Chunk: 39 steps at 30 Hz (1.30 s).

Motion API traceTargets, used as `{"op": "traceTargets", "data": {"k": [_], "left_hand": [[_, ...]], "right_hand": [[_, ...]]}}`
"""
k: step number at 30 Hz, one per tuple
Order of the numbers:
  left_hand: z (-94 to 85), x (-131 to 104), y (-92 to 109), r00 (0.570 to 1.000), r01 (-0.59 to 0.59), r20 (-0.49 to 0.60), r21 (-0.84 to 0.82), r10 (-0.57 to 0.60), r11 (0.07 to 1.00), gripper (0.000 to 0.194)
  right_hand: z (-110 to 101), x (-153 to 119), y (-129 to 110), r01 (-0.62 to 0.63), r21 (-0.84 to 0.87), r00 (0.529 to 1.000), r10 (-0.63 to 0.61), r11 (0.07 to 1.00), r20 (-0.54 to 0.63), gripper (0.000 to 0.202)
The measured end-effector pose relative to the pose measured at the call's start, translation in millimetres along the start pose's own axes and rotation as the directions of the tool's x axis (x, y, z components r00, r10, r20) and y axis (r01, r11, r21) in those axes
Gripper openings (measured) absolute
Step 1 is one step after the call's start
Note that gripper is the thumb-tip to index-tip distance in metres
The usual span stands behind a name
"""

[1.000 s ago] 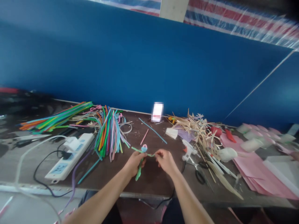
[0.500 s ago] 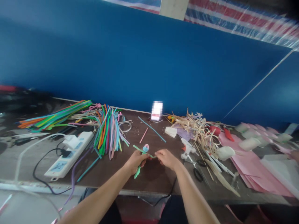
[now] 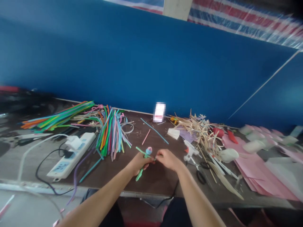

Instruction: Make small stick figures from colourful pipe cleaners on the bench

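A small flower-like figure (image 3: 149, 151) with a pink and blue top and green pipe-cleaner stem and arms is over the table's front middle. My left hand (image 3: 139, 163) is closed round its stem, the green lower end poking out below the fingers. One green arm sticks out to the upper left. My right hand (image 3: 167, 159) pinches the tip of the other green arm, close beside the left fingertips. A pink stick (image 3: 146, 137) and a blue stick (image 3: 154, 130) lie beyond the hands.
Pipe-cleaner bundles (image 3: 111, 132) and a power strip (image 3: 71, 157) lie left. A lit phone (image 3: 159, 112) stands at the back. At right are a glue gun (image 3: 190, 151), scissors (image 3: 200, 176), straw-like flowers (image 3: 201, 126) and pink sheets (image 3: 251, 167).
My right hand's fingertips have come slightly nearer the left hand, and less of the green arm shows between them. The left hand still holds the figure.
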State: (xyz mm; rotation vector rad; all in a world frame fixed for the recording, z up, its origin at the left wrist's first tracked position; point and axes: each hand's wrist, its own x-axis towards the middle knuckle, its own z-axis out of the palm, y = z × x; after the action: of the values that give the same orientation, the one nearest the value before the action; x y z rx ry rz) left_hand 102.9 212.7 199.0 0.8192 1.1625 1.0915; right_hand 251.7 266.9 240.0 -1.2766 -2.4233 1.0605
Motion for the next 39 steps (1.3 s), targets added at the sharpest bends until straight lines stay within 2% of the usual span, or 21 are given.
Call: {"op": "traceTargets", "data": {"k": [5,9,12,15,17,20,22,23,25,27,29,31,35,38,39], "left_hand": [[4.9,3,-8,0.993,-0.058,-0.098,0.018,0.06,0.998,0.017],[4.0,4,-11,0.983,-0.083,-0.164,-0.005,0.081,0.997,0.022],[1.7,5,-10,0.977,-0.086,-0.198,-0.042,0.076,0.995,0.025],[-0.1,5,-10,0.975,-0.089,-0.21,-0.078,0.07,0.993,0.026],[-0.4,5,-10,0.974,-0.092,-0.214,-0.088,0.071,0.992,0.026],[0.7,4,-10,0.972,-0.109,-0.216,-0.085,0.088,0.99,0.026],[1.6,2,-10,0.971,-0.128,-0.214,-0.08,0.108,0.989,0.026],[1.9,1,-10,0.971,-0.136,-0.211,-0.077,0.117,0.988,0.026],[2.2,0,-10,0.968,-0.152,-0.211,-0.071,0.134,0.986,0.027],[2.1,-1,-11,0.964,-0.167,-0.219,-0.061,0.151,0.984,0.028],[2.3,-1,-13,0.962,-0.173,-0.223,-0.047,0.158,0.984,0.029],[3.0,-2,-15,0.966,-0.161,-0.214,-0.049,0.147,0.986,0.029],[5.7,-4,-14,0.979,-0.092,-0.19,-0.126,0.067,0.988,0.03],[7.1,-7,-9,0.985,-0.039,-0.172,-0.192,0.006,0.981,0.028],[7.3,-8,-7,0.986,-0.028,-0.168,-0.206,-0.008,0.978,0.027]], "right_hand": [[5,-11,-21,-0.037,-0.18,0.983,0.003,0.983,-0.186,0.012],[21,-21,-28,-0.002,-0.357,0.943,-0.116,0.934,-0.31,0.016],[34,-29,-26,0.034,-0.379,0.917,-0.179,0.925,-0.356,0.023],[44,-33,-20,0.036,-0.311,0.904,-0.164,0.95,-0.395,0.022],[49,-32,-15,0.024,-0.208,0.89,-0.116,0.978,-0.441,0.02],[52,-27,-8,0.0,0.094,0.901,0.041,0.996,-0.432,0.019],[51,-22,-4,-0.053,0.399,0.929,0.192,0.915,-0.317,0.019],[51,-21,-2,-0.091,0.553,0.94,0.255,0.828,-0.228,0.019],[49,-19,0,-0.167,0.787,0.944,0.327,0.594,-0.047,0.025],[48,-19,1,-0.221,0.898,0.938,0.336,0.381,0.088,0.036],[48,-19,0,-0.249,0.929,0.934,0.32,0.273,0.156,0.044],[49,-20,-1,-0.244,0.928,0.94,0.303,0.283,0.154,0.044],[53,-19,-6,-0.195,0.882,0.947,0.316,0.43,0.056,0.037],[54,-17,-9,-0.179,0.849,0.944,0.329,0.497,0.006,0.03],[53,-17,-9,-0.166,0.816,0.945,0.327,0.555,-0.031,0.026]]}}
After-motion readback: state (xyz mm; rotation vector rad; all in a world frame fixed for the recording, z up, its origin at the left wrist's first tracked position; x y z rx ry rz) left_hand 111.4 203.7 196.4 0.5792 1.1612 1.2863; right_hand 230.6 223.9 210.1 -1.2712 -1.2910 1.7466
